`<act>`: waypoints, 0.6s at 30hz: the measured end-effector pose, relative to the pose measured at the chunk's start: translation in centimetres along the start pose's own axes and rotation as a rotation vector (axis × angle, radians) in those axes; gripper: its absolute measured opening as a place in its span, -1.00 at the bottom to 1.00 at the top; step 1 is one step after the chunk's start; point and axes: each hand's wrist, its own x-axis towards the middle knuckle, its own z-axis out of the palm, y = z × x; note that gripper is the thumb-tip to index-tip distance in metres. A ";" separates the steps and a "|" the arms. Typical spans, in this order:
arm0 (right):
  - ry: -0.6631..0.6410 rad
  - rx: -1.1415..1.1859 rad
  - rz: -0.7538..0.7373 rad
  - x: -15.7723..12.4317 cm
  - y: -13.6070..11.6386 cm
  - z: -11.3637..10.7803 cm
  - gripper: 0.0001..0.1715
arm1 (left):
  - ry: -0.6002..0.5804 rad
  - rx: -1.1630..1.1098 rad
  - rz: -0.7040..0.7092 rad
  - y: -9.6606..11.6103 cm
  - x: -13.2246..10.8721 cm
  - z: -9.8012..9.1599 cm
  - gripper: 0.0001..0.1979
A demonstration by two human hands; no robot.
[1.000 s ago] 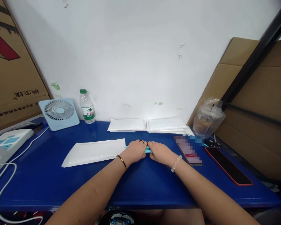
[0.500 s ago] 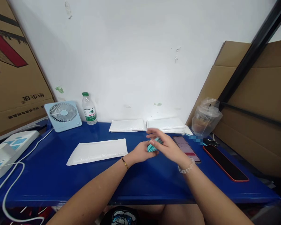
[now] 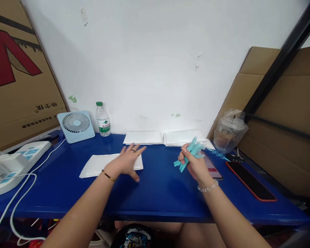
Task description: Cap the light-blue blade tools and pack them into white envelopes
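A bundle of slim turquoise plastic sticks (image 3: 196,150) is gripped in my right hand (image 3: 193,162), above the table near a lit phone (image 3: 211,165). The sticks poke out at both sides of the fist at different angles, and their exact kind is hard to make out. Fingers spread, my left hand (image 3: 126,161) hovers over the right part of a flat white padded envelope (image 3: 95,165) and holds nothing. Part of that envelope is hidden behind the hand. Whether the left fingers touch it, I cannot tell.
Two stacks of white envelopes (image 3: 143,137) lie along the wall. On the left are a blue fan (image 3: 76,125), a water bottle (image 3: 103,120) and a power strip (image 3: 28,155) with cables. A red-edged phone (image 3: 250,181) and a bagged drink cup (image 3: 228,131) are on the right.
My hands were together around the turquoise sticks. The left has let go, moved left and spread its fingers; the right has moved slightly right with the bundle. The view has shifted a little.
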 end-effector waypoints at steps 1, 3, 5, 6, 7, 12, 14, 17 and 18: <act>0.017 -0.022 0.007 0.1 0.5 -0.3 -0.76 | -0.035 0.058 -0.116 -1.7 -0.5 -0.3 0.31; 0.023 -0.035 0.029 0.2 1.2 -0.4 -0.74 | -0.080 0.073 -0.229 -4.2 -1.2 -0.3 0.26; 0.019 -0.006 0.030 0.2 1.4 -0.2 -0.75 | -0.084 0.037 -0.220 -5.3 -1.5 -0.1 0.13; 0.018 0.014 0.020 0.2 1.2 0.0 -0.75 | -0.057 0.016 -0.187 -5.3 -1.5 -0.1 0.04; 0.012 0.028 0.012 0.3 0.8 0.3 -0.76 | -0.024 -0.011 -0.156 -5.0 -1.4 -0.1 -0.04; -0.023 -0.005 0.030 0.9 -1.4 1.0 -0.77 | 0.242 -0.565 -0.063 -1.7 0.3 -2.8 -0.38; -0.001 -0.062 0.016 0.8 -2.2 1.3 -0.75 | 0.430 -0.987 -0.049 -0.1 1.5 -4.4 -0.43; -0.013 -0.258 -0.069 -0.2 -3.2 2.1 -0.67 | 0.635 -1.688 -0.173 2.1 3.3 -5.9 -0.57; -0.051 -0.350 -0.106 -0.6 -3.5 2.4 -0.60 | 0.653 -1.834 -0.227 2.7 3.7 -6.1 -0.58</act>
